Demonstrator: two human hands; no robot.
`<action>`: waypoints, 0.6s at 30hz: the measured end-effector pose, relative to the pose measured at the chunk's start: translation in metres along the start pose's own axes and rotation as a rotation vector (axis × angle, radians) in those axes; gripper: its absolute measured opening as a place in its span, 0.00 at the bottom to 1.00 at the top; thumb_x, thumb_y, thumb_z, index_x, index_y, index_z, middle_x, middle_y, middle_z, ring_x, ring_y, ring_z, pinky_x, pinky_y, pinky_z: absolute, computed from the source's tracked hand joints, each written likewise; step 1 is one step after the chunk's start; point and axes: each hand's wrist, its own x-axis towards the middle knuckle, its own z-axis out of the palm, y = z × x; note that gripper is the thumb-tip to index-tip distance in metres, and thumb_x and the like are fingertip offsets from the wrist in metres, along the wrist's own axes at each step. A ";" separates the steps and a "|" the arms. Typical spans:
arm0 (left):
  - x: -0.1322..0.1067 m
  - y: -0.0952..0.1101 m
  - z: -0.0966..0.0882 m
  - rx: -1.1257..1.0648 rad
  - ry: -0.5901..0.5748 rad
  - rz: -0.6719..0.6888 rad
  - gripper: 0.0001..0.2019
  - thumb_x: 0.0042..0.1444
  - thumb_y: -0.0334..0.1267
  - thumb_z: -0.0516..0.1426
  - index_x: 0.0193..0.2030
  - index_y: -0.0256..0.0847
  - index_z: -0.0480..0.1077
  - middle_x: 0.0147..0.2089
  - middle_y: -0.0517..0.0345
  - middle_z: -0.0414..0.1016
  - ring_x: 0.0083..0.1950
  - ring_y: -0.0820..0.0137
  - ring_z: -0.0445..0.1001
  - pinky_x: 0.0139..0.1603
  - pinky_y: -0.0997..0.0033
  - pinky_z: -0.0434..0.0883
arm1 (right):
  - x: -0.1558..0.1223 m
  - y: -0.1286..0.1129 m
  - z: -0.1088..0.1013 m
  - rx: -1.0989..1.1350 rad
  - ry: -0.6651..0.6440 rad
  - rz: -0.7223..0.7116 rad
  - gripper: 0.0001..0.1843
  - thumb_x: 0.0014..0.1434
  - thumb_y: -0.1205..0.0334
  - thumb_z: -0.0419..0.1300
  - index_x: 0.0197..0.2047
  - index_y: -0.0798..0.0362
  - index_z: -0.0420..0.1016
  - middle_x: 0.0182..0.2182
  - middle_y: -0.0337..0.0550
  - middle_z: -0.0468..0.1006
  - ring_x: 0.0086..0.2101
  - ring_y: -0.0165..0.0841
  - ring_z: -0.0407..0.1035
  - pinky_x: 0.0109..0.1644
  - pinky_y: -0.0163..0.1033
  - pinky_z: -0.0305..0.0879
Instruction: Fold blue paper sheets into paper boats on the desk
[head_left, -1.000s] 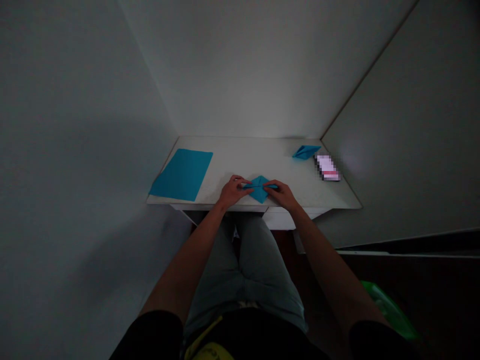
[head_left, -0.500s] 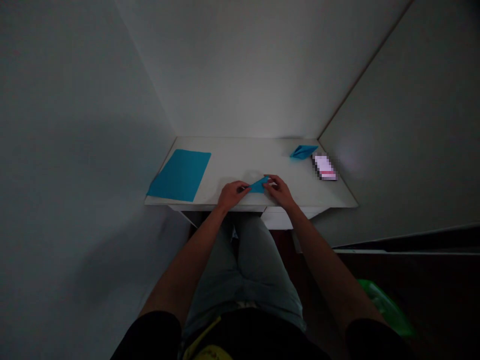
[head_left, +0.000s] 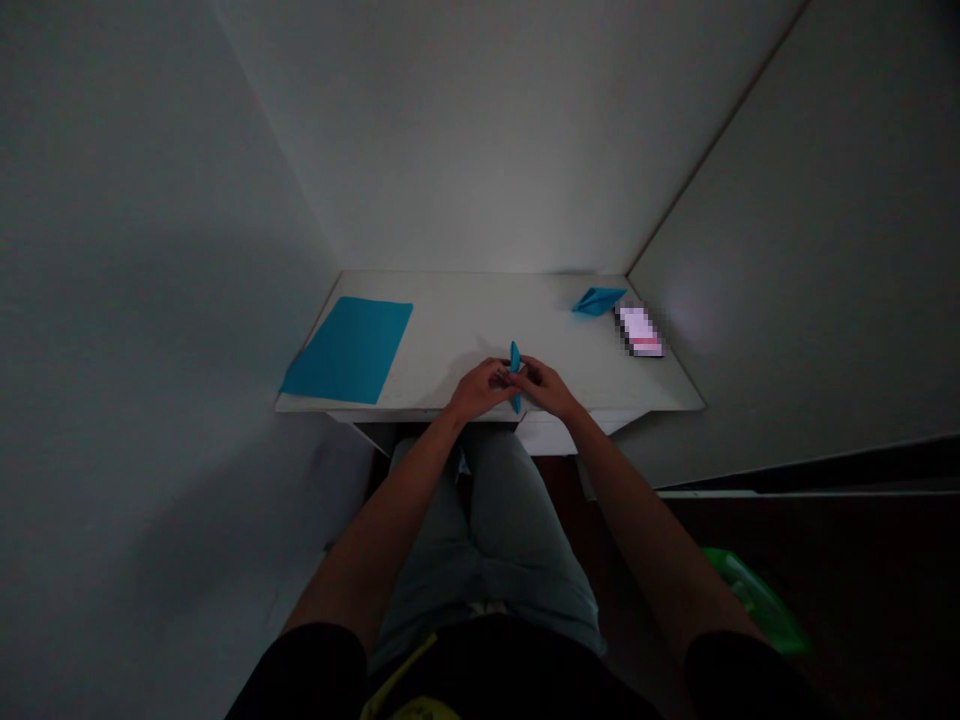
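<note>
A small piece of folded blue paper (head_left: 515, 356) stands edge-on between my hands, just above the front of the white table (head_left: 457, 320). My left hand (head_left: 482, 386) grips it from the left side, fingers closed on its middle. From the right, my right hand (head_left: 546, 387) pinches the same paper. Its two narrow ends stick out above and below my fingers; the middle is hidden by them.
Flat blue paper (head_left: 352, 350) lies on the table's left side. At the back right sits a folded blue paper boat (head_left: 598, 301), beside a phone (head_left: 640, 331) with a lit screen. Walls border the table behind and at both sides. A green object (head_left: 757, 600) is low on the right.
The folded paper has turned from lying broad side up to standing edge-on, pointing away from me. My hands have come closer together around it. The view has shifted slightly.
</note>
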 end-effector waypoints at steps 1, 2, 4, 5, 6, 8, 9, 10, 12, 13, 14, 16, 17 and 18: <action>0.000 -0.001 -0.001 -0.010 -0.008 -0.003 0.13 0.58 0.41 0.72 0.44 0.40 0.76 0.61 0.48 0.78 0.48 0.67 0.83 0.54 0.62 0.79 | 0.000 0.000 0.000 -0.009 -0.010 -0.002 0.37 0.63 0.36 0.67 0.67 0.50 0.76 0.32 0.38 0.79 0.30 0.33 0.70 0.35 0.38 0.66; 0.000 -0.002 -0.001 -0.011 -0.010 -0.008 0.15 0.57 0.41 0.73 0.46 0.41 0.76 0.60 0.48 0.79 0.49 0.66 0.83 0.54 0.62 0.79 | -0.001 0.001 -0.001 -0.016 -0.021 -0.004 0.37 0.63 0.36 0.66 0.68 0.50 0.76 0.33 0.37 0.79 0.30 0.33 0.70 0.35 0.38 0.66; -0.001 -0.002 -0.001 -0.008 0.003 -0.025 0.19 0.55 0.41 0.74 0.51 0.42 0.77 0.57 0.48 0.81 0.49 0.64 0.84 0.55 0.61 0.79 | -0.001 0.002 -0.001 -0.023 -0.031 -0.011 0.37 0.64 0.36 0.66 0.69 0.49 0.76 0.33 0.37 0.80 0.31 0.32 0.70 0.35 0.37 0.66; -0.001 -0.003 -0.001 -0.012 0.011 -0.034 0.21 0.55 0.42 0.74 0.53 0.42 0.77 0.56 0.49 0.82 0.50 0.63 0.84 0.55 0.60 0.79 | -0.002 0.002 -0.001 -0.021 -0.033 -0.014 0.37 0.65 0.36 0.65 0.69 0.49 0.75 0.34 0.37 0.80 0.31 0.32 0.70 0.34 0.36 0.67; -0.002 -0.003 -0.001 -0.017 0.015 -0.042 0.23 0.55 0.43 0.75 0.55 0.43 0.77 0.54 0.49 0.83 0.50 0.63 0.84 0.55 0.60 0.79 | -0.001 0.001 -0.001 -0.015 -0.030 -0.017 0.37 0.65 0.36 0.65 0.70 0.48 0.75 0.35 0.38 0.81 0.31 0.32 0.71 0.35 0.36 0.67; -0.001 -0.004 0.000 -0.025 0.019 -0.057 0.26 0.54 0.45 0.75 0.57 0.44 0.76 0.53 0.51 0.84 0.49 0.62 0.84 0.54 0.59 0.79 | -0.001 0.001 0.000 0.002 -0.016 -0.022 0.38 0.65 0.37 0.65 0.70 0.49 0.75 0.37 0.39 0.82 0.32 0.33 0.72 0.36 0.37 0.69; -0.001 -0.004 0.000 -0.028 0.017 -0.064 0.26 0.54 0.46 0.75 0.58 0.45 0.76 0.53 0.51 0.84 0.49 0.62 0.84 0.54 0.59 0.79 | -0.001 0.001 0.000 0.013 -0.008 -0.027 0.38 0.65 0.37 0.65 0.71 0.50 0.75 0.38 0.41 0.82 0.32 0.33 0.72 0.37 0.38 0.70; -0.001 -0.005 0.000 -0.030 0.015 -0.069 0.27 0.54 0.46 0.75 0.58 0.45 0.76 0.53 0.52 0.84 0.49 0.62 0.84 0.53 0.59 0.79 | -0.001 0.001 0.000 0.022 -0.001 -0.034 0.39 0.65 0.37 0.65 0.71 0.51 0.75 0.39 0.42 0.82 0.33 0.34 0.72 0.37 0.39 0.71; 0.000 -0.006 0.000 -0.035 0.016 -0.073 0.25 0.54 0.47 0.74 0.56 0.46 0.76 0.56 0.52 0.83 0.48 0.63 0.84 0.54 0.60 0.79 | 0.000 0.000 -0.001 0.042 0.004 -0.050 0.40 0.64 0.37 0.65 0.71 0.52 0.74 0.40 0.44 0.82 0.33 0.35 0.73 0.38 0.40 0.72; 0.000 -0.006 -0.001 -0.042 0.020 -0.074 0.23 0.54 0.47 0.74 0.54 0.45 0.76 0.59 0.51 0.82 0.48 0.64 0.84 0.54 0.60 0.79 | -0.001 0.000 -0.002 0.052 0.001 -0.057 0.40 0.65 0.37 0.65 0.72 0.52 0.74 0.40 0.44 0.82 0.33 0.35 0.73 0.38 0.40 0.72; 0.000 -0.007 -0.002 -0.055 0.021 -0.074 0.22 0.55 0.47 0.74 0.52 0.45 0.76 0.62 0.51 0.81 0.47 0.64 0.84 0.54 0.60 0.79 | -0.001 -0.001 -0.003 0.063 -0.003 -0.062 0.40 0.65 0.37 0.65 0.72 0.51 0.73 0.40 0.45 0.82 0.33 0.35 0.72 0.37 0.40 0.71; 0.000 -0.007 -0.003 -0.093 0.029 -0.081 0.20 0.56 0.45 0.73 0.51 0.44 0.75 0.65 0.49 0.79 0.47 0.65 0.84 0.54 0.59 0.79 | -0.002 -0.003 -0.006 0.080 0.001 -0.064 0.39 0.66 0.37 0.64 0.72 0.51 0.73 0.40 0.44 0.81 0.33 0.35 0.73 0.36 0.40 0.71; 0.000 -0.008 -0.004 -0.116 0.041 -0.087 0.20 0.57 0.43 0.72 0.52 0.44 0.74 0.65 0.48 0.79 0.47 0.65 0.84 0.55 0.59 0.79 | -0.003 -0.004 -0.007 0.081 0.012 -0.059 0.38 0.66 0.37 0.63 0.71 0.50 0.74 0.39 0.44 0.81 0.32 0.35 0.72 0.35 0.40 0.70; 0.000 -0.008 -0.005 -0.137 0.060 -0.093 0.20 0.58 0.41 0.71 0.54 0.43 0.73 0.65 0.47 0.79 0.48 0.65 0.84 0.56 0.59 0.79 | -0.004 -0.005 -0.007 0.075 0.025 -0.049 0.37 0.67 0.37 0.62 0.71 0.50 0.74 0.37 0.43 0.80 0.31 0.34 0.72 0.35 0.40 0.70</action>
